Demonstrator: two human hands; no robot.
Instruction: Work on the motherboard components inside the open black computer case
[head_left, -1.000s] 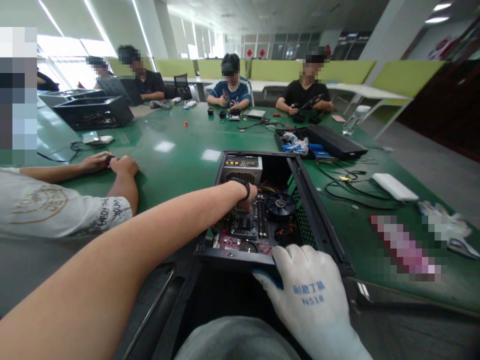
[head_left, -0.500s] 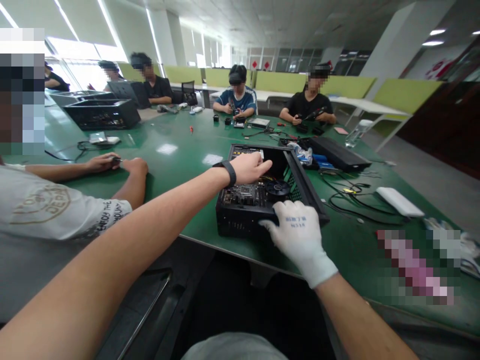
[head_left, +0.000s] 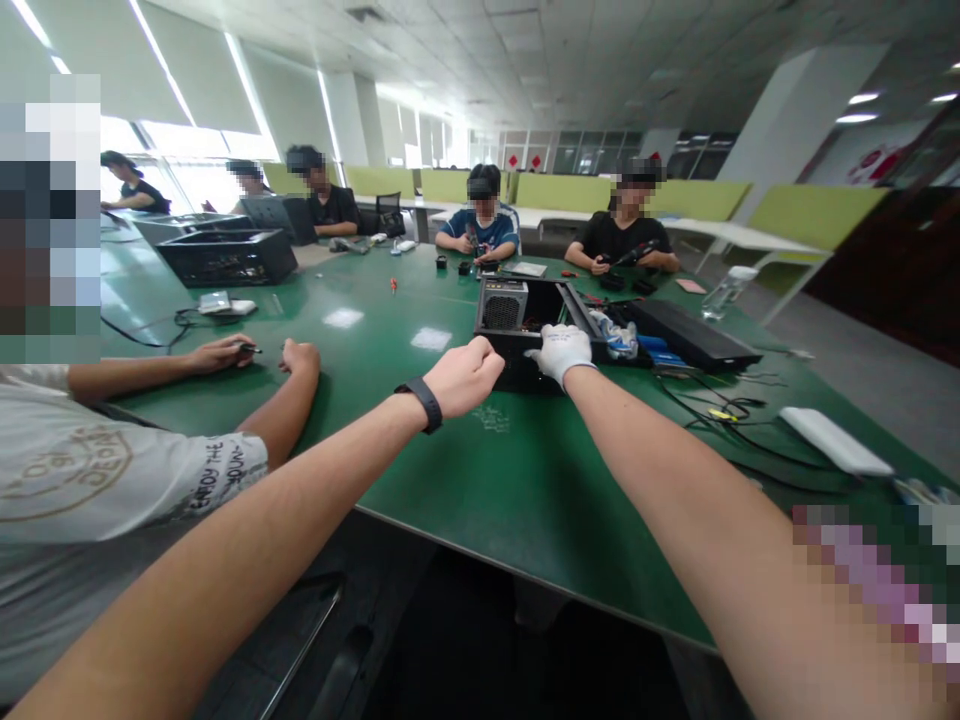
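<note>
A black open computer case (head_left: 517, 372) lies on the green table in front of me, with a grey power supply (head_left: 504, 304) in its far left part. My right hand (head_left: 562, 352), in a white glove, has its fingers over the case's near edge and its thumb against the front. My left hand (head_left: 466, 378), bare with a black wristband (head_left: 421, 402), is curled closed by the near left corner. Whether it touches the case or has anything inside its fingers is hidden.
Right of the case are a gloves-and-blue-tools pile (head_left: 626, 340), a black panel (head_left: 694, 330), cables (head_left: 720, 412) and a white box (head_left: 836, 440). A co-worker's hands (head_left: 225, 352) rest on the table at left. Small clear bags (head_left: 431, 339) lie nearby; other people sit across.
The case has slid away from me across the table, my gloved right hand moving with it. My left hand has come out from above the case to its near left corner and closed.
</note>
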